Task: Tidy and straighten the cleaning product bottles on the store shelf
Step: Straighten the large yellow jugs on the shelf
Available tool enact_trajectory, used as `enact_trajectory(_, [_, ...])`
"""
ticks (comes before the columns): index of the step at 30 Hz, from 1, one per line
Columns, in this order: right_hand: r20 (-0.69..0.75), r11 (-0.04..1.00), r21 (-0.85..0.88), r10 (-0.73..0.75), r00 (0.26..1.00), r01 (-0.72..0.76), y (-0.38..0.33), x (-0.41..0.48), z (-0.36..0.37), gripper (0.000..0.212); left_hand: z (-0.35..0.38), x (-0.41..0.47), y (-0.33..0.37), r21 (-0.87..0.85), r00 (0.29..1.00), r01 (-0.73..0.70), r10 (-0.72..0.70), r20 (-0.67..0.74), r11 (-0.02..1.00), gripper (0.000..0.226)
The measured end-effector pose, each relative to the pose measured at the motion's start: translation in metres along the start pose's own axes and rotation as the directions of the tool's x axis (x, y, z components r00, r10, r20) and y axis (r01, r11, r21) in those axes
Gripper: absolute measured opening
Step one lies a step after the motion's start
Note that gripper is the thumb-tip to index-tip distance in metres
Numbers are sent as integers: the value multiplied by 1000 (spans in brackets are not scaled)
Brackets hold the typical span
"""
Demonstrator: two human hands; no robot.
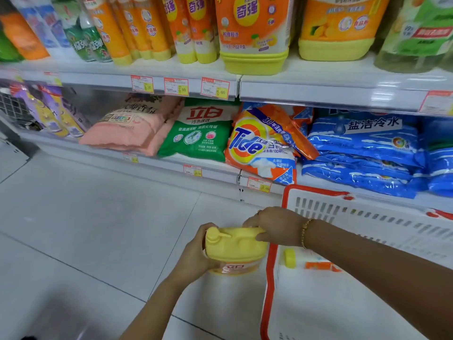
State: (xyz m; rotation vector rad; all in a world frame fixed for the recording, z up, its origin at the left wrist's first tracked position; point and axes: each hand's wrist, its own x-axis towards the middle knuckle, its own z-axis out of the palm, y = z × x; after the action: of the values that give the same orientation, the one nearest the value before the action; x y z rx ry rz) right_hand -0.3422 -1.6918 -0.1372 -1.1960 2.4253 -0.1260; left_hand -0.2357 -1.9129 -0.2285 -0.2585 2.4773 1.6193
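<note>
Both hands hold a yellow jug (235,249) low over the floor, just beside the red rim of the white basket (367,217). The left hand (196,251) wraps its side under the cap; the right hand (274,227) curls around the top handle. The jug is upright, its long axis vertical, cap to the left. I judge it is meant for the upper shelf (343,79): the next move needs a lift and the label turned outward, beside the orange jugs (252,33).

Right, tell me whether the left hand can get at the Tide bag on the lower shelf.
Probably not yet: the left hand grips the yellow bottle together with the right hand. The way itself looks free, since the Tide bag lies at the front of the shelf.
</note>
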Motion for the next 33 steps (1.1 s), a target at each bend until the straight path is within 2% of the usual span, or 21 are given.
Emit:
enact_trajectory(2, [10,999,1,-36,999,36,-10,2,2,46,-8,-7,1,40,1000,2,-1,-29,999,76])
enact_trajectory(5, [15,994,-96,-41,999,42,-23,7,5,48,-21,-12,9,59,998,38,-35,-54,998,64])
enact_trajectory(9, [11,991,-111,-76,997,77,-21,4,-21,40,-46,-8,61,152,996,57,-66,52,987,44])
enact_trajectory(11, [-114,994,-87,-78,990,68,-9,-3,-62,35,-54,-2,112,155,997,24,-36,75,988,35])
enact_trajectory(13, [-361,999,-36,-11,932,-2,11,-19,-115,31,-53,7,179,117,994,-104,100,39,988,28])
enact_trajectory(14, [-516,999,13,49,855,-49,24,-30,-142,30,-50,15,213,104,982,-187,187,9,977,26])
enact_trajectory(15, [-669,994,77,111,735,-81,40,-44,-166,28,-45,26,246,85,962,-270,273,-23,959,26])
enact_trajectory(17, [-877,972,199,234,420,-125,76,-75,-201,25,-32,56,304,47,910,-400,403,-100,915,23])
enact_trajectory(18, [-919,956,235,277,282,-174,96,-89,-209,23,-25,77,328,43,880,-455,456,-134,890,26])
enact_trajectory(19, [-930,932,268,316,186,-244,117,-101,-212,23,-15,97,351,31,851,-499,497,-171,866,30])
enact_trajectory(20, [-922,898,303,361,141,-320,137,-110,-211,24,-4,116,373,28,829,-528,523,-198,849,36])
enact_trajectory(21, [-901,861,331,410,142,-386,153,-115,-207,27,7,136,392,23,822,-537,529,-211,843,43])
enact_trajectory(23, [-848,800,338,487,207,-496,174,-117,-196,36,24,176,419,-1,832,-525,513,-211,851,58])
enact_trajectory(24, [-843,784,323,493,214,-530,179,-116,-192,40,30,194,428,-20,833,-521,503,-232,853,67])
enact_trajectory(25, [-855,778,313,481,195,-545,183,-115,-189,40,32,210,436,-32,833,-510,485,-267,859,74])
enact_trajectory(27, [-884,785,291,439,159,-547,188,-111,-187,36,35,232,449,-65,838,-473,426,-340,879,74])
enact_trajectory(30, [-914,797,246,380,141,-552,192,-106,-183,28,38,251,457,-161,855,-454,379,-354,876,74])
enact_trajectory(33, [-927,808,239,355,123,-538,195,-105,-182,26,49,249,454,-120,841,-449,373,-393,886,88])
